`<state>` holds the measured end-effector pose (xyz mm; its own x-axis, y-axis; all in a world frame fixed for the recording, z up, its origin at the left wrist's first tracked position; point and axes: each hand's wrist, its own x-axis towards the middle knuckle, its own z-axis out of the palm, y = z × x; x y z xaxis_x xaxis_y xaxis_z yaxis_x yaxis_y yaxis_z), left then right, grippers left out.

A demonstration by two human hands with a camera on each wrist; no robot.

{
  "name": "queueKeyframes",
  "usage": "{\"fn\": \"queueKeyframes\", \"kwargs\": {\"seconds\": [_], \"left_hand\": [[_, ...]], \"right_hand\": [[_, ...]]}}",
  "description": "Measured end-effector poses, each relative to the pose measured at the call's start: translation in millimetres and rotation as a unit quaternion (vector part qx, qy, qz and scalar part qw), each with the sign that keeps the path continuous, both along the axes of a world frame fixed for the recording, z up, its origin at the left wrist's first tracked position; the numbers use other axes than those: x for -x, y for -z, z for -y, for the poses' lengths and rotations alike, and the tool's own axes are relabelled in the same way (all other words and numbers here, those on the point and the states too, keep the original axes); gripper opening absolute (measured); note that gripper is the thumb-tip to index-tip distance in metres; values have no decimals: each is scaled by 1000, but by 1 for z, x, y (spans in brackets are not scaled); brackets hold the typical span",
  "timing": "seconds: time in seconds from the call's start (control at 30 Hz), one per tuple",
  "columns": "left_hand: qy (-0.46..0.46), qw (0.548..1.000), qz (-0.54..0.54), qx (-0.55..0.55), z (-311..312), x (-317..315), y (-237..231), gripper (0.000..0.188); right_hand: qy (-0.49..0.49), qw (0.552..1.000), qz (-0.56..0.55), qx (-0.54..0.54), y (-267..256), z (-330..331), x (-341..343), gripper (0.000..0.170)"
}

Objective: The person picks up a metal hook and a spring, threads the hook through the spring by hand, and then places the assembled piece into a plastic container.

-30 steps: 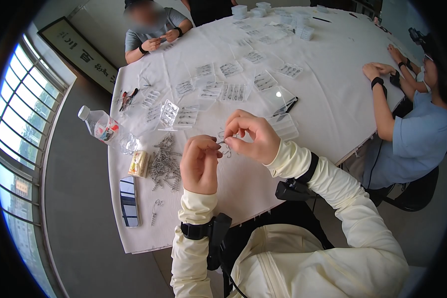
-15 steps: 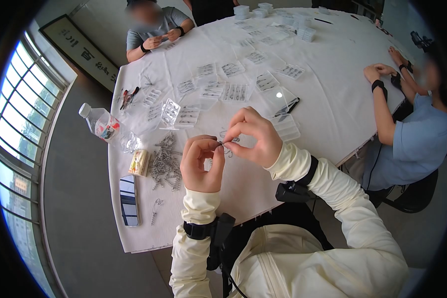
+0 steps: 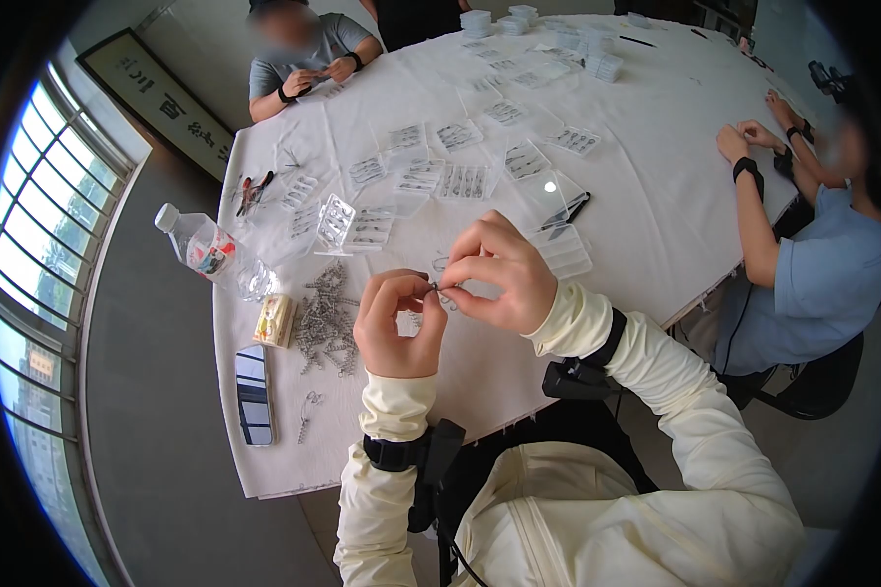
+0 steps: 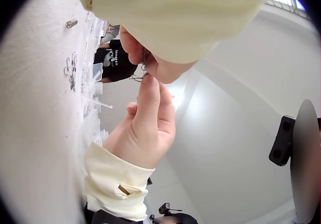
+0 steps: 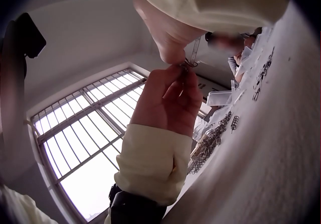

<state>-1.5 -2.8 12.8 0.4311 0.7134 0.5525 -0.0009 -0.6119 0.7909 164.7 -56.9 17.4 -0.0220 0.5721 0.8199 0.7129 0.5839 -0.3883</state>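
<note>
My left hand (image 3: 401,318) and right hand (image 3: 499,274) meet fingertip to fingertip over the near part of the table. Thumb and index finger of each hand pinch a small metal fishing hook rig (image 4: 136,77). Thin curved hooks stick out beside the fingertips in the left wrist view, with a bit of coil spring (image 4: 145,56) between the left fingers. Most of the rig is hidden by the fingers. Beyond the hands, more loose hooks (image 3: 440,263) lie on the tablecloth.
Left of my hands lie a pile of coil springs (image 3: 326,318), a tissue pack (image 3: 274,322), a phone (image 3: 255,396) and a plastic bottle (image 3: 210,252). Farther back are pliers (image 3: 255,192) and clear boxes (image 3: 462,182) of rigs. Other people sit around the table (image 3: 656,186).
My left hand has turned slightly, its thumb now up against the index fingertip. The right fingers have shifted a little and closed in on the rig at the left fingertips.
</note>
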Motion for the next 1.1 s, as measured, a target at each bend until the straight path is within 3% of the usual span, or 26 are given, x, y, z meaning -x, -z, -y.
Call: {"fn": "queueKeyframes", "kwargs": {"seconds": [0.53,0.73,1.1], "left_hand": [[16,997,68,45,1,-3,-1,9],[2,1000,-20,-12,2,0,0,10],[-11,999,45,8,0,-6,3,10]], "right_hand": [[-7,1000,0,-4,-2,0,-1,20],[4,1000,19,-1,-1,1,0,22],[1,1000,18,-11,2,0,0,23]]}}
